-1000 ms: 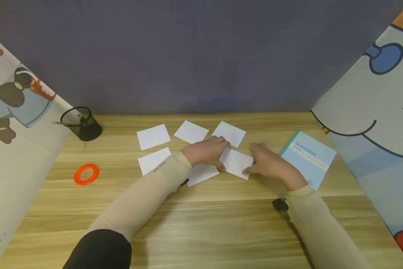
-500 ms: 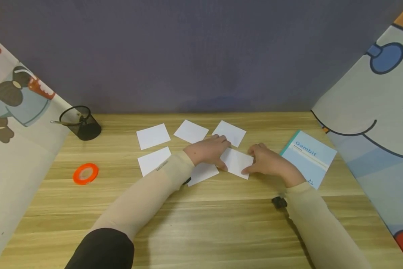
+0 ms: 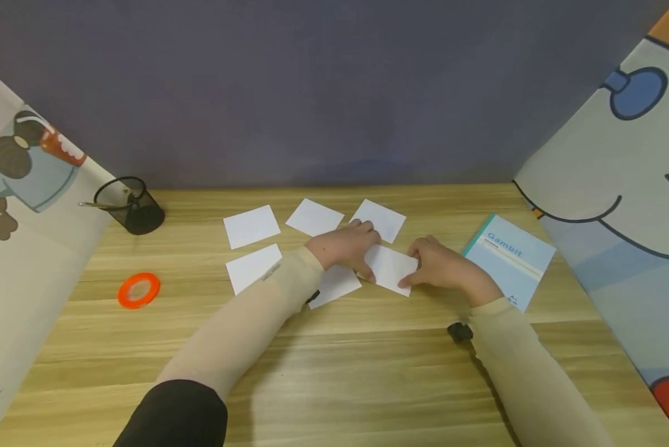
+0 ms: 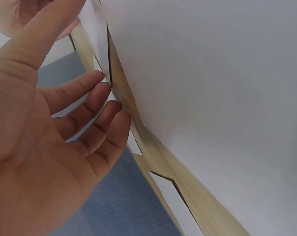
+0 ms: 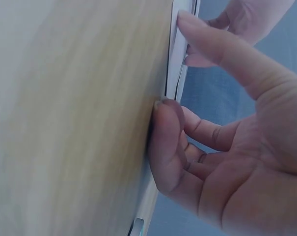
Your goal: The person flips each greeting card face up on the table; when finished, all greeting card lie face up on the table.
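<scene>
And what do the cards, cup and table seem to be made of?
Cards: matte white, probably paper or thin cardstock, judging by their thin, crisp edges.
Cup: black, likely wire mesh, since its side looks partly see-through; metal or plastic is unclear.
Table: smooth wood or wood-look laminate, showing streaked grain.

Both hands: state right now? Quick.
Left hand: open, fingers loosely bent at the edge of the white card between the hands.
Right hand: holding that card's right edge between thumb and curled fingers.
</scene>
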{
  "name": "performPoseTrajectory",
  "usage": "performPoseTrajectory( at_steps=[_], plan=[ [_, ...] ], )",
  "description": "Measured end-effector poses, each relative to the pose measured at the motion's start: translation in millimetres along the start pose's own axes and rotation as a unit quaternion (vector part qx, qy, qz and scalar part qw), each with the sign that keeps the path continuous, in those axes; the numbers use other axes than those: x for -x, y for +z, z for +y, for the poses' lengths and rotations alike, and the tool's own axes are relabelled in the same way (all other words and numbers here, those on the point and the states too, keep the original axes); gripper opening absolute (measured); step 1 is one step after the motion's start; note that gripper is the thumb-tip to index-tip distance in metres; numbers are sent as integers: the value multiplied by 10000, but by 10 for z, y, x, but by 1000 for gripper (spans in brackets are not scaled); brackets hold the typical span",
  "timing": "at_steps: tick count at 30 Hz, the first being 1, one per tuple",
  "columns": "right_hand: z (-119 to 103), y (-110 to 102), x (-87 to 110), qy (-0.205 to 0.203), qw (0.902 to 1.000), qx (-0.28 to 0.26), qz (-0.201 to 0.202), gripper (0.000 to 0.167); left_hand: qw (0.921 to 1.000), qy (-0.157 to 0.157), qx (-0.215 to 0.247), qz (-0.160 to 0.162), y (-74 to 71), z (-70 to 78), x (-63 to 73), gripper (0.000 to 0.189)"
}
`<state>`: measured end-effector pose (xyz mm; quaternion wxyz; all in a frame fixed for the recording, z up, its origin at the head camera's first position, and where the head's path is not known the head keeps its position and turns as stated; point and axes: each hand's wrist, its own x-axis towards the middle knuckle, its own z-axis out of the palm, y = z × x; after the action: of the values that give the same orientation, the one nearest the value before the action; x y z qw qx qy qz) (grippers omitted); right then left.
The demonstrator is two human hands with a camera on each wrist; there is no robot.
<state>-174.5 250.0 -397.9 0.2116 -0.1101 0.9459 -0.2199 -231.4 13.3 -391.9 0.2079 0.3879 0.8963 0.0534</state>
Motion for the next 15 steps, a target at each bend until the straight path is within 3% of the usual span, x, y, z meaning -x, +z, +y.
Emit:
performPoseTrajectory(
  at_steps=[15],
  plan=[
    [28,-15,-31,-1,9997,-197,-139,71,9994,-92,318,31,-3,0,-8,91]
  ],
)
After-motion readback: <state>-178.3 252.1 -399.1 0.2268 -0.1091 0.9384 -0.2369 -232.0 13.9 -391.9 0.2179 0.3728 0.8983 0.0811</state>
